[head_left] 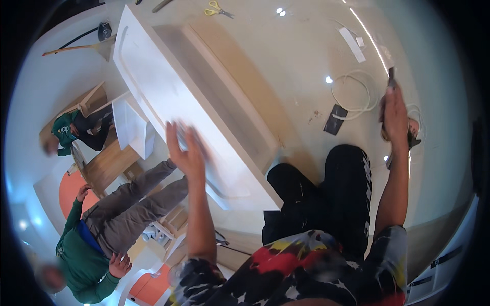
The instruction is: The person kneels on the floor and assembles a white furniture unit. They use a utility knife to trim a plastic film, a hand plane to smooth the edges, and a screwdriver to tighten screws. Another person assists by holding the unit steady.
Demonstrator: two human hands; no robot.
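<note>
My left hand (pixel 188 155) is over the glossy white face of a large box-shaped furniture piece (pixel 168 97). Its fingers are spread and slightly smeared by motion; whether they touch the panel I cannot tell. The piece stands tilted across the view, its hollow beige inner side facing the floor on the right. Out to the right, my right hand (pixel 394 117) is closed around a slim dark object (pixel 391 76) whose tip sticks out past the fingers. Most of that object is hidden in the grip, so its kind does not show.
Yellow-handled scissors (pixel 218 9) lie on the far floor. A white power strip (pixel 352 45), a coiled white cable (pixel 365 97) and a black flat pouch-like thing (pixel 335 120) lie to the right. At left stands a person in a green top (pixel 87 255); another person (pixel 76 127) sits farther back.
</note>
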